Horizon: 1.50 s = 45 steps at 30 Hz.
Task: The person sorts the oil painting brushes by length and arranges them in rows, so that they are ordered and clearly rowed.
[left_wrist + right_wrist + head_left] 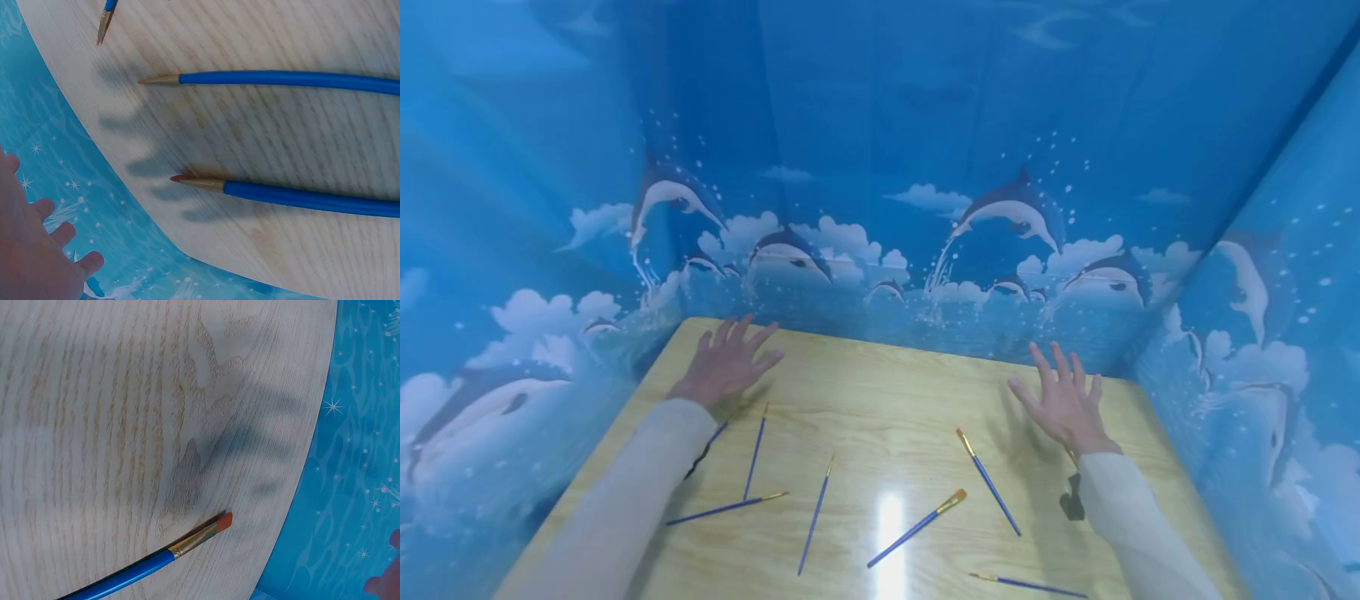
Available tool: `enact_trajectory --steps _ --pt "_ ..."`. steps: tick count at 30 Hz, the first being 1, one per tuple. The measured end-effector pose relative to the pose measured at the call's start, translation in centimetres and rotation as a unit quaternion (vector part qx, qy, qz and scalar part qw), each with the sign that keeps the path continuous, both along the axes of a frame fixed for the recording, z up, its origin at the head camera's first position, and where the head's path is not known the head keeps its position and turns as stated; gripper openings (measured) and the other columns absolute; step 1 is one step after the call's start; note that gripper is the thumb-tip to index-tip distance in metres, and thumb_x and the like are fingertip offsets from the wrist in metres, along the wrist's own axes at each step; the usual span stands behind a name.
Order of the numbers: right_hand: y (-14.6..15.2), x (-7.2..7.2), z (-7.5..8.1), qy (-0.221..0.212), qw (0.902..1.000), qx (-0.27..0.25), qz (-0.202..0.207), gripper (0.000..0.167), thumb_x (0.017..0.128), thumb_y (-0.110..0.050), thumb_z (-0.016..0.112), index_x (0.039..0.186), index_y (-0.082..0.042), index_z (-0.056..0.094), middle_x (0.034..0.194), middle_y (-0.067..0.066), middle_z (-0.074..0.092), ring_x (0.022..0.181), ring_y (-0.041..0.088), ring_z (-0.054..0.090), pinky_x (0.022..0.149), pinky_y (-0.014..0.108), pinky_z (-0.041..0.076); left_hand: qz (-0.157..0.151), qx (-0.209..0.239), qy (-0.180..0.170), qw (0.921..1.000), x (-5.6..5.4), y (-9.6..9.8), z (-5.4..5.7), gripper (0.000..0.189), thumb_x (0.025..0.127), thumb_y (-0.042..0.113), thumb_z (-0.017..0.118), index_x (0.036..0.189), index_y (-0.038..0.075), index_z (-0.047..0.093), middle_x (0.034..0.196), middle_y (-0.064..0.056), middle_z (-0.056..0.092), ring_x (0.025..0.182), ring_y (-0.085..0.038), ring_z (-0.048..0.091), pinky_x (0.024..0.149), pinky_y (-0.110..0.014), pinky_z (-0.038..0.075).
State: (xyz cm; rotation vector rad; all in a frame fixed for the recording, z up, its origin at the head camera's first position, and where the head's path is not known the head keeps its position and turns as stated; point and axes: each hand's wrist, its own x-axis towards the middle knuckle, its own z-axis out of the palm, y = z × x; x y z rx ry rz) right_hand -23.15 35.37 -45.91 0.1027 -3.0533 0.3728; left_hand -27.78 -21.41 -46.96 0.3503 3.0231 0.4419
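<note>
Both hands are above the far part of the table [880,367] with fingers spread, holding nothing: the left hand [727,363] far left, the right hand [1064,405] far right. The brushes [988,481] lie scattered nearer, between the two sleeves, not touched by any finger

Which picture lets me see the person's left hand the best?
The head view: the whole left hand shows, fingers spread above the table. The left wrist view catches only its edge and fingertips. The right wrist view misses it.

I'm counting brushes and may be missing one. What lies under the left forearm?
A blue brush pokes out from under the left sleeve; its remaining length is covered. Whether anything else lies beneath cannot be seen.
</note>
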Motion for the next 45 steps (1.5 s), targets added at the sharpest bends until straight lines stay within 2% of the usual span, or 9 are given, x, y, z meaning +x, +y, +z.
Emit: enact_trajectory --steps 11,22,30,36,40,45 --pt "-0.1 0.4 -0.2 0.014 0.9998 -0.006 0.013 0.090 0.108 -0.071 0.044 0.176 -0.020 0.014 0.180 0.029 0.008 0.160 0.065 0.007 0.120 0.092 0.003 -0.011 -0.001 0.007 0.9999 0.9 -1.4 -0.6 0.074 0.113 0.065 0.034 0.173 0.022 0.028 0.179 -0.028 0.016 0.162 -0.058 0.015 0.127 -0.083 0.016" --pt "-0.6 1.3 -0.4 0.034 0.9988 -0.018 0.032 0.088 0.109 -0.065 0.048 0.176 -0.017 0.018 0.179 0.030 0.014 0.160 0.064 0.014 0.122 0.088 0.012 -0.027 0.017 0.009 0.9994 2.3 -2.8 -0.8 0.069 0.115 0.054 0.044 0.172 0.017 0.031 0.176 -0.030 0.023 0.158 -0.060 0.023 0.123 -0.086 0.020" --pt "-1.3 2.2 -0.9 0.034 0.9976 -0.041 0.044 0.087 0.109 -0.061 0.052 0.175 -0.016 0.019 0.179 0.028 0.015 0.159 0.064 0.018 0.118 0.091 0.019 -0.047 0.022 0.001 0.9987 3.7 -2.3 -1.3 0.065 0.115 0.046 0.052 0.171 0.019 0.033 0.175 -0.027 0.029 0.159 -0.057 0.027 0.123 -0.084 0.024" --pt "-2.0 3.1 -1.8 0.032 0.9959 -0.067 0.051 0.085 0.109 -0.055 0.058 0.176 -0.019 0.019 0.179 0.027 0.020 0.160 0.059 0.021 0.115 0.092 0.022 -0.056 0.017 0.004 0.9983 4.5 -1.6 -1.5 0.063 0.113 0.043 0.057 0.168 0.015 0.042 0.166 -0.026 0.044 0.153 -0.052 0.042 0.121 -0.078 0.036" --pt "-2.4 3.6 -2.4 0.038 0.9940 -0.080 0.064 0.085 0.108 -0.049 0.062 0.175 -0.018 0.021 0.178 0.026 0.022 0.160 0.057 0.024 0.116 0.090 0.024 -0.068 0.016 0.008 0.9975 5.3 -1.4 -1.5 0.059 0.112 0.038 0.060 0.165 0.013 0.047 0.159 -0.025 0.052 0.146 -0.049 0.049 0.118 -0.074 0.042" --pt "-2.8 4.3 -2.8 0.039 0.9915 -0.095 0.080 0.083 0.108 -0.044 0.064 0.174 -0.015 0.024 0.176 0.026 0.027 0.158 0.055 0.028 0.120 0.086 0.026 -0.072 0.021 0.002 0.9971 6.4 -1.2 -1.5 0.058 0.111 0.034 0.063 0.163 0.013 0.049 0.156 -0.024 0.056 0.145 -0.049 0.052 0.119 -0.072 0.043"
